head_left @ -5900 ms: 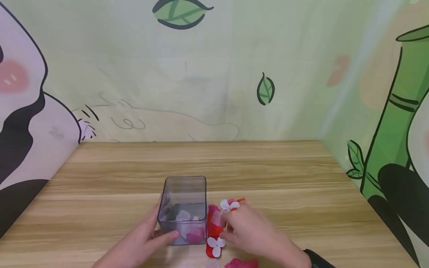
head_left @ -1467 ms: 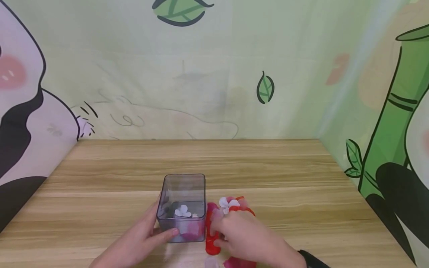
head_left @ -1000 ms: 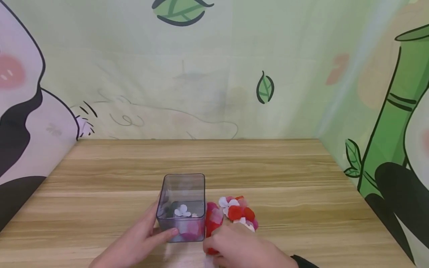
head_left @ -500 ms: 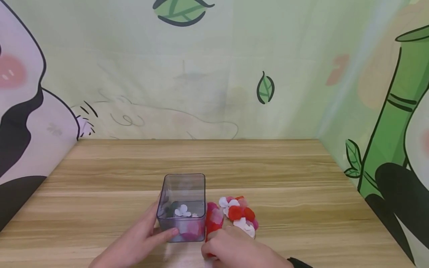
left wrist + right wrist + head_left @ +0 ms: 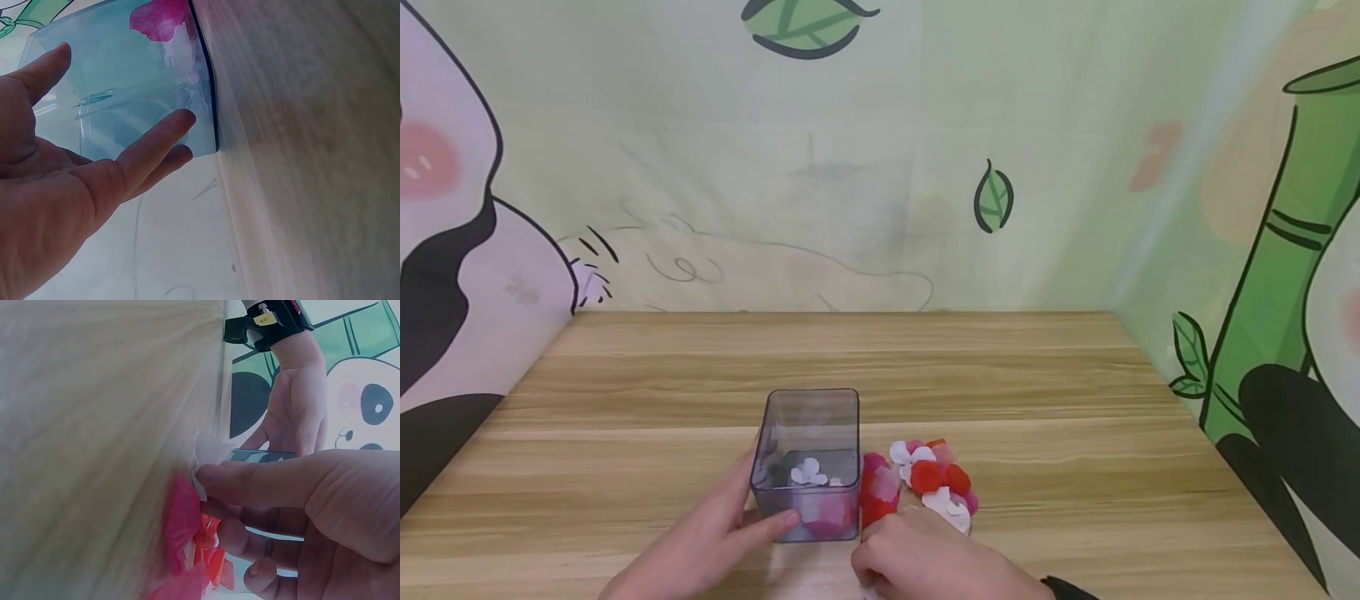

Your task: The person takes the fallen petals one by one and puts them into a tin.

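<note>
A clear grey plastic box (image 5: pixel 805 400) stands open-topped on the table, with a white flower petal piece (image 5: pixel 808 473) and pink petals (image 5: pixel 829 517) inside. My left hand (image 5: pixel 722 533) holds its near left corner, thumb on the front wall and fingers along the left side. To the right of the box, my right hand (image 5: pixel 932 554) is low at the table. In the right wrist view its thumb and forefinger pinch a white petal (image 5: pixel 211 450). Pink petals (image 5: pixel 181 525) lie beside those fingers. Red and pink petals (image 5: pixel 880 487) lie between box and hand.
A heap of red, white and pink petals (image 5: pixel 928 477) lies just beyond my right hand. The wooden table (image 5: pixel 1037 375) runs back to a printed backdrop (image 5: pixel 865 167) with leaves, pandas and bamboo. A dark band (image 5: pixel 1067 589) circles the right wrist.
My right hand has come nearer and lower, away from the heap. A white flower that lay on the red petals is gone from there, and one now shows in the box. The left hand stays put.
</note>
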A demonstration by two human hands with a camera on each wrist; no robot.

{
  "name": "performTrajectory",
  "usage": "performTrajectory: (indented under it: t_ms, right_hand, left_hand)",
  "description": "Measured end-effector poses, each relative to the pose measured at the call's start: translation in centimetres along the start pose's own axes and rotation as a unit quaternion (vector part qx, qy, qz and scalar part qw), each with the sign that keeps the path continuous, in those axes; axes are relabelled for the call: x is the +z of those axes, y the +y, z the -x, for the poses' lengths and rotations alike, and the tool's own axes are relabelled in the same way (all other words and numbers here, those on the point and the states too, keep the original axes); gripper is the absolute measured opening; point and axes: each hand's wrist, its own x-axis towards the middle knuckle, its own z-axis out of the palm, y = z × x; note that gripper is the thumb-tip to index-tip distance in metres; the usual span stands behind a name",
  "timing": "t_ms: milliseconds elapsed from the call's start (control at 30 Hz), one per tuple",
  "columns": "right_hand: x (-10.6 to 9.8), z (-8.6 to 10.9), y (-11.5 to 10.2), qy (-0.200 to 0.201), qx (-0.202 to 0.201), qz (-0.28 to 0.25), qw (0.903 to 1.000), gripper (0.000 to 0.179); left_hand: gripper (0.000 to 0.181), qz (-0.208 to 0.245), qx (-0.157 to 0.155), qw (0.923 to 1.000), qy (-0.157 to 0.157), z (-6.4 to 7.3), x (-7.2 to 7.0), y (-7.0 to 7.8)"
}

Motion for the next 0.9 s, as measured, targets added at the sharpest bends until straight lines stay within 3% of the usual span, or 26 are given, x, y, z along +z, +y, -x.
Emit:
performTrajectory:
  t_ms: [400, 900]
  right_hand:
    - [0.19, 0.09, 0.00, 0.012, 0.009, -0.019, 0.9997, 0.005]
    - [0.19, -0.06, -0.10, -0.009, 0.047, -0.037, 0.9982, 0.005]
  left_hand:
    - [0.089, 0.002, 0.018, 0.9998, -0.005, -0.01, -0.02, -0.16]
    - [0.091, 0.007, 0.020, 0.9997, -0.006, -0.02, -0.02, -0.08]
